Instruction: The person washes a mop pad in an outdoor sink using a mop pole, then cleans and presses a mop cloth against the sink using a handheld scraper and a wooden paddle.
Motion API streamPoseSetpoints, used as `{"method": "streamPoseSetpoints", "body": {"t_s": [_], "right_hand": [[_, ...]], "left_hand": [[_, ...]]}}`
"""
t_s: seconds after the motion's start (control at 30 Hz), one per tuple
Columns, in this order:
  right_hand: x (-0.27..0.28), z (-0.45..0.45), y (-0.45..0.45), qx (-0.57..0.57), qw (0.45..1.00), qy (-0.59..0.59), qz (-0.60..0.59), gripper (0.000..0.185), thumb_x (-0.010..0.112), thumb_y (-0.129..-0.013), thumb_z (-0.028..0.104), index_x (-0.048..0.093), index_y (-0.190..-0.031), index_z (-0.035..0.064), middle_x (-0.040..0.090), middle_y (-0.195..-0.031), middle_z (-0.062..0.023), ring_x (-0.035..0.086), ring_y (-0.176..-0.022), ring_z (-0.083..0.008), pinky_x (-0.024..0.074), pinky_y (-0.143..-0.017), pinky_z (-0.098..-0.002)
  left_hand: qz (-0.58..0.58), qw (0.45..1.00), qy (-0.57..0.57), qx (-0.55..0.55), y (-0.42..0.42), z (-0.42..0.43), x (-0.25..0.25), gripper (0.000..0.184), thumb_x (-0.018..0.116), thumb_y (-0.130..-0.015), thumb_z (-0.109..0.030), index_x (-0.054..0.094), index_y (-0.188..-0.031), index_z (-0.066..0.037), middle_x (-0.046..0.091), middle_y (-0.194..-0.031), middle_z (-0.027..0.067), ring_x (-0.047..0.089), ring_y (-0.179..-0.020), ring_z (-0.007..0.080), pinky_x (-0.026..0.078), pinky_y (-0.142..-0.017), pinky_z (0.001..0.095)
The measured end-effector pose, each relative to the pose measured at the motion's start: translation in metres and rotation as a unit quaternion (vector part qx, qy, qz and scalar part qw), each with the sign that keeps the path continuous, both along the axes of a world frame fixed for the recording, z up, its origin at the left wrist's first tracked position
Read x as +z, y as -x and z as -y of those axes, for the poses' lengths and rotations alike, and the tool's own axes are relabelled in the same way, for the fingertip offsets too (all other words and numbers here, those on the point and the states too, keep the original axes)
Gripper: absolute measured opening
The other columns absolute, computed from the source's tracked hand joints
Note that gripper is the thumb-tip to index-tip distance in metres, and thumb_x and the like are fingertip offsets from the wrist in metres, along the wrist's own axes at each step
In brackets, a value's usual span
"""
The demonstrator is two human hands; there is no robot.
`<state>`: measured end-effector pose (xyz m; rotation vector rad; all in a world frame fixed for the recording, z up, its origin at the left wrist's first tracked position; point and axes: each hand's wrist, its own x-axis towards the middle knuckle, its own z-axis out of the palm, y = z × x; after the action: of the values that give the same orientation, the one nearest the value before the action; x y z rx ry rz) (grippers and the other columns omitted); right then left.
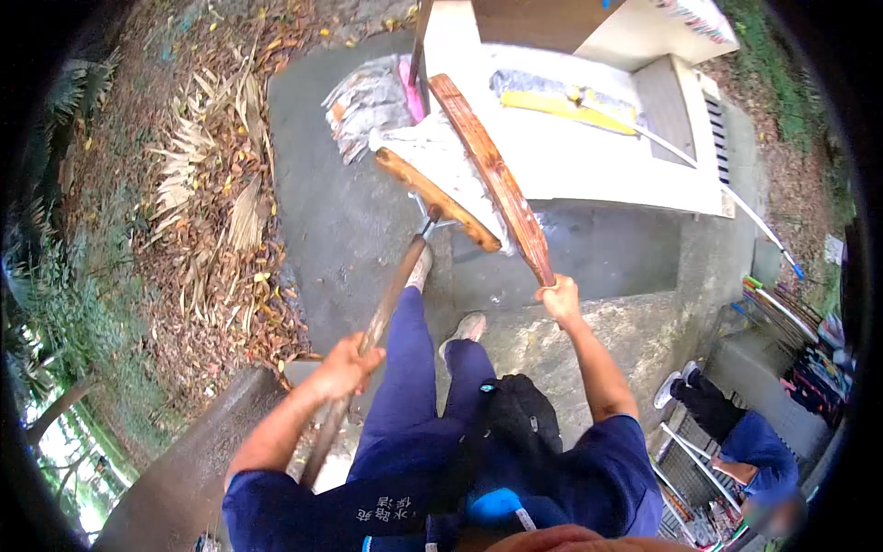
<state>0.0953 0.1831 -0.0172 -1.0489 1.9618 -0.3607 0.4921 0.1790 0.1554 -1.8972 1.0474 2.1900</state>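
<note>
My left hand (348, 365) is wrapped round the long wooden handle of a mop (394, 287), which slants up and away from me. The mop's wooden crossbar (437, 200) has white cloth (432, 147) along its far side. In my right hand (559, 299) is the near end of a narrow reddish-brown wooden plank (492, 175). The plank points away to the upper left and runs roughly alongside the crossbar, over part of the white cloth. Whether plank and cloth touch, I cannot tell.
Beyond the plank lies a white slab (589, 179) with a yellow flat mop (570, 109) on it. Grey rags (372, 101) and a pink cloth (410, 90) lie left of it. Dry leaves (221, 184) border the concrete. A person (754, 451) is at lower right, near bundled poles (782, 308).
</note>
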Motion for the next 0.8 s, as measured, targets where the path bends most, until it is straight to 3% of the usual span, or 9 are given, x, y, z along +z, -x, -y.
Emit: {"method": "streamPoseSetpoints", "body": {"t_s": [0.1,0.2,0.3,0.4,0.47,0.53,0.57,0.6,0.8], "right_hand": [[0.109,0.045,0.019,-0.020,0.994,0.105,0.006,0.010,0.059,-0.060,0.006,0.057,-0.067,-0.0018,0.054,-0.057,-0.0043,0.048,-0.055,-0.0117,0.0408,-0.050,-0.0302],[0.220,0.103,0.037,-0.066,0.979,0.193,0.011,0.022,0.063,-0.061,0.017,0.056,-0.072,0.0001,0.052,-0.057,-0.0023,0.047,-0.052,-0.0089,0.0378,-0.047,-0.0279],[0.275,0.157,0.030,-0.104,0.913,0.377,0.121,0.011,0.058,-0.072,0.010,0.050,-0.066,0.0043,0.046,-0.053,0.0002,0.042,-0.042,-0.0090,0.0342,-0.041,-0.0253],[0.226,0.195,0.007,-0.102,0.794,0.522,0.295,0.017,0.049,-0.080,0.000,0.041,-0.067,0.0074,0.044,-0.053,0.0004,0.041,-0.042,-0.0106,0.0358,-0.044,-0.0236],[0.086,0.152,0.006,-0.199,0.874,0.382,0.224,0.007,0.055,-0.074,0.003,0.049,-0.072,-0.0005,0.051,-0.058,-0.0063,0.051,-0.047,-0.0176,0.0451,-0.047,-0.0323],[-0.044,0.034,-0.008,-0.087,0.960,0.267,-0.002,0.033,0.059,-0.065,0.005,0.056,-0.094,-0.0105,0.059,-0.062,-0.0156,0.058,-0.062,-0.0332,0.0481,-0.069,-0.0421],[-0.139,-0.050,0.020,0.041,0.985,0.022,-0.166,0.028,0.059,-0.062,0.009,0.059,-0.085,-0.0082,0.061,-0.068,-0.0215,0.059,-0.063,-0.0352,0.0478,-0.068,-0.0400],[-0.111,-0.076,0.013,-0.035,0.991,-0.088,-0.096,0.025,0.060,-0.063,0.014,0.060,-0.076,-0.0074,0.060,-0.067,-0.0234,0.058,-0.060,-0.0366,0.0468,-0.063,-0.0394],[0.071,-0.008,0.046,-0.107,0.994,0.005,0.015,0.012,0.059,-0.063,0.008,0.054,-0.066,-0.0022,0.053,-0.056,-0.0066,0.050,-0.051,-0.0152,0.0397,-0.046,-0.0333]], "left_hand": [[-0.005,0.999,0.034,0.024,0.013,-0.023,0.047,0.020,0.056,-0.086,-0.020,0.043,-0.089,-0.005,0.042,-0.054,-0.0019,0.040,-0.039,0.0081,0.034,-0.035,0.0251],[0.061,0.995,0.063,-0.041,0.014,-0.039,0.063,0.021,0.056,-0.084,-0.019,0.044,-0.090,-0.003,0.049,-0.053,0.0042,0.049,-0.042,0.0136,0.039,-0.038,0.0296],[0.057,0.995,0.071,-0.029,0.000,-0.064,0.032,0.019,0.055,-0.085,-0.018,0.045,-0.093,-0.004,0.048,-0.053,0.0032,0.048,-0.041,0.0130,0.039,-0.038,0.0292],[0.048,0.998,0.022,0.042,0.006,-0.081,-0.002,0.014,0.052,-0.088,-0.017,0.045,-0.086,-0.006,0.043,-0.053,-0.0016,0.041,-0.038,0.0084,0.035,-0.035,0.0250],[0.032,0.994,-0.029,0.105,0.006,-0.094,-0.035,0.013,0.051,-0.089,-0.018,0.045,-0.088,-0.006,0.042,-0.053,-0.0017,0.041,-0.038,0.0085,0.034,-0.035,0.0246],[0.034,0.994,-0.034,0.100,0.013,-0.086,-0.054,0.013,0.051,-0.089,-0.019,0.045,-0.089,-0.007,0.042,-0.053,-0.0016,0.041,-0.038,0.0086,0.034,-0.035,0.0245],[0.032,0.994,-0.044,0.090,0.015,-0.085,-0.054,0.014,0.051,-0.089,-0.019,0.045,-0.090,-0.007,0.042,-0.054,-0.0014,0.041,-0.039,0.0087,0.034,-0.035,0.0243],[0.030,0.997,-0.031,0.070,0.013,-0.083,-0.062,0.019,0.052,-0.088,-0.021,0.042,-0.085,-0.005,0.042,-0.054,0.0005,0.042,-0.037,0.0106,0.036,-0.034,0.0266],[0.028,0.997,-0.038,0.069,0.021,-0.057,-0.048,0.022,0.054,-0.087,-0.022,0.043,-0.081,-0.003,0.045,-0.057,0.0026,0.045,-0.041,0.0108,0.038,-0.035,0.0272]]}}
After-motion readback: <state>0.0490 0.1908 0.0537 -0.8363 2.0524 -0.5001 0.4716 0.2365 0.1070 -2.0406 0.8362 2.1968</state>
